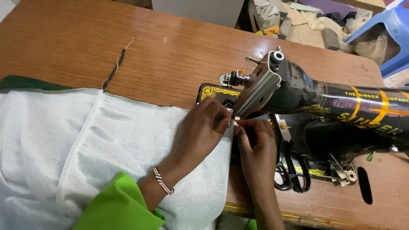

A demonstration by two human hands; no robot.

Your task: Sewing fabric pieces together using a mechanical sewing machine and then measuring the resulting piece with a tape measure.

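Observation:
A black sewing machine [298, 91] with gold trim stands on a wooden table [128, 47]. White cloth [85, 145] spreads from the left up to the needle area. My left hand [200, 127] rests on the cloth's edge, fingertips pinched just under the machine's head. My right hand [255, 145] meets it from the right, fingers pinched at the same spot by the needle. What the fingertips hold is too small to tell; it looks like thread or the cloth's edge. A beaded bracelet sits on my left wrist, above a bright green sleeve.
Black-handled scissors [292, 170] lie on the machine bed right of my right hand. A dark strip of thread or trim [115, 68] lies on the table at the back left. A blue plastic chair [392, 30] and scraps lie beyond the table's far edge.

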